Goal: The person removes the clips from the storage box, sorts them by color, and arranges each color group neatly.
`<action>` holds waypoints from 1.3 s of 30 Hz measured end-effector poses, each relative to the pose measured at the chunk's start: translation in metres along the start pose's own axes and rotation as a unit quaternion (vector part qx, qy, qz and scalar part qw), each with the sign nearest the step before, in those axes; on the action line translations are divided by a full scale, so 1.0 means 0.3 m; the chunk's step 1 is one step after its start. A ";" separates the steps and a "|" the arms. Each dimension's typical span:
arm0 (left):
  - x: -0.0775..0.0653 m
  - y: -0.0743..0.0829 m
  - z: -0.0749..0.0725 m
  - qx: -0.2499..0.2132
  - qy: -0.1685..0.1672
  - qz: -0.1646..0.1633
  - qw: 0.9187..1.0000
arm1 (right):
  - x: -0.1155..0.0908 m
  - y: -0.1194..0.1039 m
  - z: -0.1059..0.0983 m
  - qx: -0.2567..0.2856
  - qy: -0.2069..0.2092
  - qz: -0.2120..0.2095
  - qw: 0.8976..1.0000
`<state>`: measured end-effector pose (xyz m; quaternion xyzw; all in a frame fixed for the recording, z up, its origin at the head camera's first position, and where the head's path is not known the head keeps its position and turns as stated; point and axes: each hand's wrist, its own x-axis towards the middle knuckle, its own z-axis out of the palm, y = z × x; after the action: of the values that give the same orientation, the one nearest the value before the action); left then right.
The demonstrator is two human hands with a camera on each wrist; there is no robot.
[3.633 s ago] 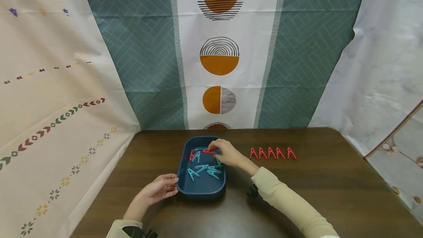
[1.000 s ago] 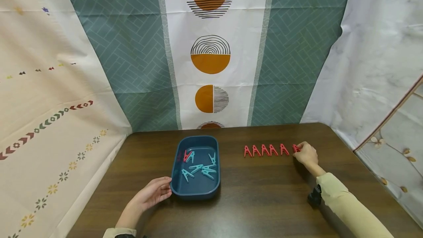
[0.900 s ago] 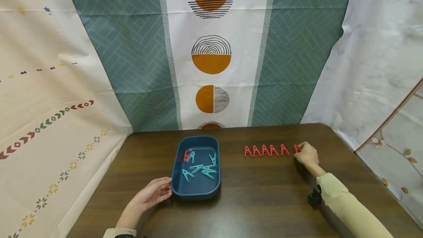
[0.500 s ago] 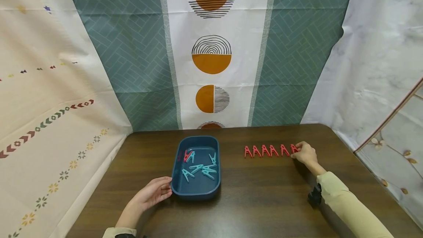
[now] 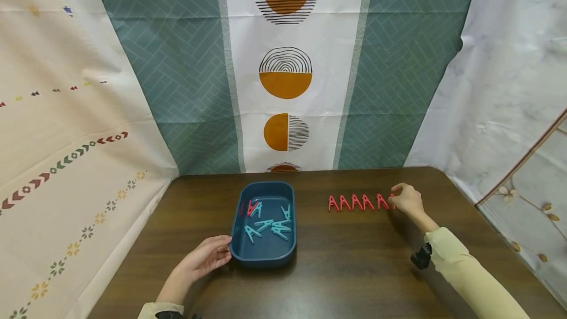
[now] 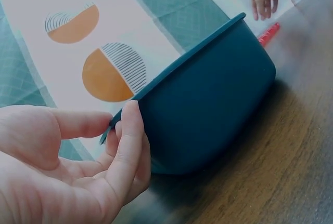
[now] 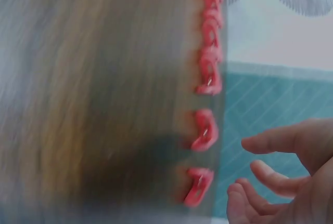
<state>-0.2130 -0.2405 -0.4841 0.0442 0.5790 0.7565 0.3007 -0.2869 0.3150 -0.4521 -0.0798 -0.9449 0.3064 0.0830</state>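
My left hand [image 5: 204,260] pinches the rim of a dark blue plastic tub [image 5: 266,263] at its near left corner; in the left wrist view, thumb and fingers sit on either side of the rim [image 6: 182,60]. Inside the tub lie several light-blue clothespins [image 5: 264,225] and one red clothespin [image 5: 251,208]. To the right, several red clothespins [image 5: 356,202] stand in a row on the table. My right hand [image 5: 409,202] hovers over the row's right end, fingers parted and holding nothing. It partly hides the last red clothespin [image 7: 199,186] in the head view.
The brown wooden table [image 5: 336,270] carries the tub left of centre. Patterned cloths hang at the back [image 5: 285,87], left [image 5: 79,112] and right [image 5: 509,73]. A dark wrist camera [image 5: 422,256] is strapped at the right sleeve.
My right hand carried a red clothespin from the tub to the row's right end, slid it leftward, then let go and lifted slightly. The left hand stays at the tub.
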 end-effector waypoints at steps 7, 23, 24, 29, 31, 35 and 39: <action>-0.004 0.002 0.001 0.003 -0.005 0.003 1.000 | -0.010 -0.113 0.031 0.028 -0.015 -0.045 0.998; -0.004 -0.006 0.000 -0.005 -0.004 0.010 1.000 | -0.040 -0.289 0.168 0.120 -0.059 -0.070 0.989; -0.004 -0.005 0.000 -0.002 -0.002 0.010 1.000 | -0.041 -0.303 0.175 0.124 -0.065 -0.072 0.988; -0.001 -0.003 -0.002 0.007 0.006 0.011 1.000 | -0.056 -0.389 0.196 0.146 -0.097 -0.080 0.981; -0.001 -0.003 -0.003 0.009 0.008 0.013 1.000 | -0.061 -0.423 0.205 0.152 -0.111 -0.087 0.978; -0.001 -0.006 -0.003 0.007 0.015 0.013 1.000 | -0.074 -0.489 0.232 0.158 -0.129 -0.106 0.973; 0.002 -0.009 0.006 0.002 0.022 0.012 1.000 | -0.081 -0.553 0.261 0.160 -0.142 -0.126 0.969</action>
<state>-0.2115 -0.2384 -0.4862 0.0350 0.5869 0.7595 0.2783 -0.2959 0.1333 -0.4189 0.0989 -0.8882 0.4488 -0.0020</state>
